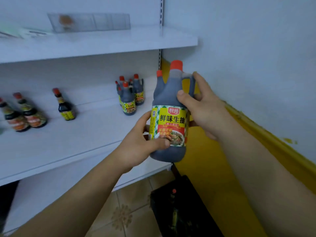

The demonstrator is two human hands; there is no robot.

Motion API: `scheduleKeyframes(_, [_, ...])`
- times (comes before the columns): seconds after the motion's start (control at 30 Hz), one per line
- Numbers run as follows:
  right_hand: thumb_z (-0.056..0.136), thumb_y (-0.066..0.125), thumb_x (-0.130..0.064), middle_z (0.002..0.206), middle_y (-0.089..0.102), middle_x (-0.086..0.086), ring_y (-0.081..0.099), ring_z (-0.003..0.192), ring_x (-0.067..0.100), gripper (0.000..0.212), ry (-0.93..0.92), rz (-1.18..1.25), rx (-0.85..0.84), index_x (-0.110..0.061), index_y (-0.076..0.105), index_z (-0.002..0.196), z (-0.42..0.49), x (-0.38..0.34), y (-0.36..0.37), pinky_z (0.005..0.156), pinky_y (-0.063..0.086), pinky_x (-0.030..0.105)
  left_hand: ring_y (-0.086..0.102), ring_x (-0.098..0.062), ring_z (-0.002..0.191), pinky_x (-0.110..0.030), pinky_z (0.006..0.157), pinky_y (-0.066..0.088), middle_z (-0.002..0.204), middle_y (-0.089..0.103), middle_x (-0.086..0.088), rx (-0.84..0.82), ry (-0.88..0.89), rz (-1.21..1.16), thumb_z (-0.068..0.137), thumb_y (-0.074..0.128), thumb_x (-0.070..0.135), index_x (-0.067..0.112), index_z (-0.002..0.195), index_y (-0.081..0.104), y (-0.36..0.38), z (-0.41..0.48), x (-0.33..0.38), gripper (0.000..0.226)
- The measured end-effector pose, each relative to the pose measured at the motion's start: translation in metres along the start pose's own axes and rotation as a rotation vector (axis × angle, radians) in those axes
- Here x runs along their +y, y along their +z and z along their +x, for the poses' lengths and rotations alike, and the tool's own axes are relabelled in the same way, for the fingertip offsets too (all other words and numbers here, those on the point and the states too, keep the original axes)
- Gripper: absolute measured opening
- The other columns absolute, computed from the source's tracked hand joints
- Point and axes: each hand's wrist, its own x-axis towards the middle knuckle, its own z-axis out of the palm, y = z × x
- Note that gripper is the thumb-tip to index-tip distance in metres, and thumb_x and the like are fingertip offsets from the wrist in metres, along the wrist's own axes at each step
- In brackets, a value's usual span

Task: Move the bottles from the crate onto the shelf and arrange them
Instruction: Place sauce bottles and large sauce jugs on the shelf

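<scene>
White shelf (68,144) behind, left hand (138,144) low, right hand (203,108) high, grips clamped around sauce jug (168,120)

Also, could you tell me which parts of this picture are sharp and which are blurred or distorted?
Head view: the soy sauce jug in the left hand and right hand is sharpest, label legible; the small bottles at far left and the clear tag holder are smeared; the wide lens bows the edges of the shelf; the black crate below is dim.
</scene>
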Motion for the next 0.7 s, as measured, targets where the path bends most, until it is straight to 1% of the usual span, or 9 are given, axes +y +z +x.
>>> scheduleKeyframes(0.03, [0.092,0.061,-0.034,0.092,0.062,-0.012,0.068,0.07,0.003,0.045,-0.042,-0.021,0.004,-0.067,0.04,0.115,-0.002,-0.011,0.008,0.059,0.057,0.031,0.064,-0.015,0.102,-0.027,0.079,0.053,0.113,0.063,-0.001,0.0,0.02,-0.015,0.044,0.077,0.04,0.052,0.12,0.044,-0.009,-0.004,0.006,0.084])
scheduleKeyframes(0.07, [0.092,0.061,-0.034,0.09,0.06,-0.015,0.068,0.072,0.004,0.044,-0.065,-0.037,0.006,-0.067,0.041,0.113,-0.004,-0.021,0.018,0.062,0.058,0.032,0.063,-0.015,0.104,-0.027,0.079,0.053,0.114,0.063,0.0,-0.005,0.034,-0.021,0.045,0.077,0.039,0.05,0.122,0.044,-0.02,-0.007,0.011,0.085])
scheduleKeyframes(0.17, [0.09,0.061,-0.04,0.123,0.058,-0.002,0.065,0.095,0.015,0.067,-0.066,-0.088,0.032,-0.051,0.021,0.142,-0.004,-0.045,0.053,0.076,0.059,0.042,0.064,-0.012,0.102,-0.023,0.077,0.053,0.113,0.063,0.003,-0.023,0.055,-0.011,0.045,0.077,0.041,0.046,0.126,0.043,-0.058,-0.016,0.024,0.088])
scheduleKeyframes(0.23, [0.089,0.061,-0.041,0.137,0.051,0.003,0.064,0.101,0.019,0.072,-0.074,-0.115,0.053,-0.048,0.015,0.145,-0.002,-0.055,0.076,0.077,0.059,0.043,0.065,-0.012,0.102,-0.024,0.078,0.054,0.111,0.064,0.005,-0.044,0.074,0.0,0.046,0.077,0.041,0.046,0.123,0.045,-0.084,-0.019,0.03,0.084])
scheduleKeyframes(0.37, [0.089,0.06,-0.044,0.146,0.043,0.002,0.061,0.108,0.022,0.075,-0.08,-0.142,0.083,-0.049,0.012,0.145,0.008,-0.062,0.114,0.08,0.058,0.046,0.064,-0.014,0.104,-0.028,0.087,0.054,0.112,0.065,0.003,-0.067,0.084,0.041,0.047,0.076,0.04,0.04,0.128,0.044,-0.128,-0.016,0.032,0.088])
scheduleKeyframes(0.43, [0.088,0.061,-0.045,0.148,0.042,0.002,0.061,0.11,0.024,0.075,-0.067,-0.141,0.087,-0.052,0.012,0.144,0.015,-0.058,0.128,0.082,0.057,0.049,0.064,-0.009,0.101,-0.022,0.083,0.054,0.111,0.064,0.006,-0.083,0.076,0.057,0.05,0.078,0.038,0.042,0.126,0.043,-0.142,-0.011,0.028,0.084])
scheduleKeyframes(0.5, [0.088,0.062,-0.043,0.149,0.04,0.003,0.06,0.113,0.024,0.074,-0.046,-0.137,0.081,-0.054,0.013,0.143,0.022,-0.05,0.137,0.085,0.056,0.049,0.063,-0.007,0.098,-0.016,0.074,0.053,0.11,0.062,0.009,-0.093,0.054,0.075,0.064,0.082,0.026,0.047,0.122,0.041,-0.15,-0.005,0.019,0.074])
scheduleKeyframes(0.6, [0.089,0.064,-0.036,0.145,0.044,0.002,0.062,0.11,0.02,0.078,-0.028,-0.118,0.052,-0.053,0.011,0.143,0.033,-0.031,0.144,0.086,0.056,0.047,0.063,-0.008,0.097,-0.011,0.063,0.051,0.112,0.059,0.01,-0.088,0.02,0.11,0.076,0.076,0.015,0.046,0.13,0.034,-0.153,0.008,-0.002,0.075])
scheduleKeyframes(0.7, [0.087,0.069,-0.027,0.122,0.051,-0.017,0.063,0.1,0.009,0.095,-0.011,-0.142,-0.01,-0.049,-0.002,0.147,0.048,-0.007,0.15,0.088,0.056,0.042,0.063,0.0,0.093,-0.011,0.064,0.051,0.111,0.058,0.013,-0.076,-0.004,0.118,0.075,0.077,0.01,0.043,0.138,0.028,-0.151,0.027,-0.03,0.086])
